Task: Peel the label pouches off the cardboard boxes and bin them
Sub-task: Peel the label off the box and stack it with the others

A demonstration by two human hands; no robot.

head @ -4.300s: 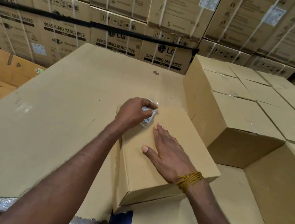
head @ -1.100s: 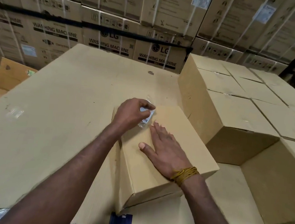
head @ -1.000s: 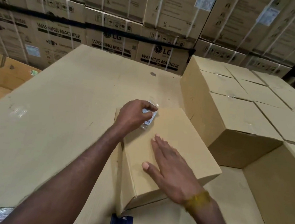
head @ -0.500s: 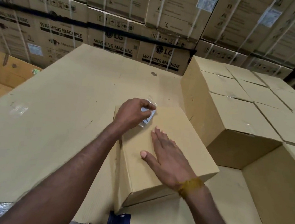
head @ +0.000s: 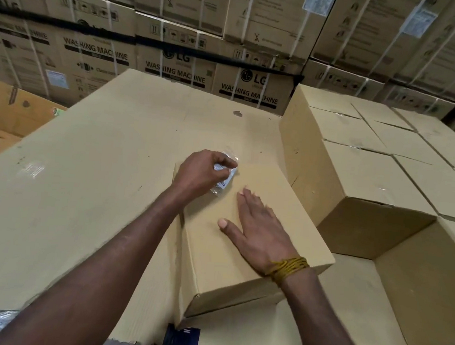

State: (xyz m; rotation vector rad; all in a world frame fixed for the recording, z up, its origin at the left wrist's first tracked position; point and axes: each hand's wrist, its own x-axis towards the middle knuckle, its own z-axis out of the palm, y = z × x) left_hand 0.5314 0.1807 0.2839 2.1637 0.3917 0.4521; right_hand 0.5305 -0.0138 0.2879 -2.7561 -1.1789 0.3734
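Left hand is curled tight around the label pouch, pinching crumpled clear film with a white slip inside, right at the far left corner of the small cardboard box. That pouch looks feather-light, soft and crinkly, probably a bit slick, and the glue underneath is likely the only thing resisting. Best hold, I'd say, is a lifted edge or corner of the film, pulled low and flat along the box top so it doesn't tear and leave scraps behind.

Right hand lies flat on top of that same box, fingers straight, palm down, pinning it. A yellow cord is wrapped round that wrist. Its fingertips sit just short of the pouch, on the near side, close but not touching.

The pouch pokes out past the left thumb toward the box's middle, part of it hidden in the fist. Whether it is fully free of the cardboard, I can't tell.

No bin in view. Beside the small box to the right, more plain boxes are stacked.
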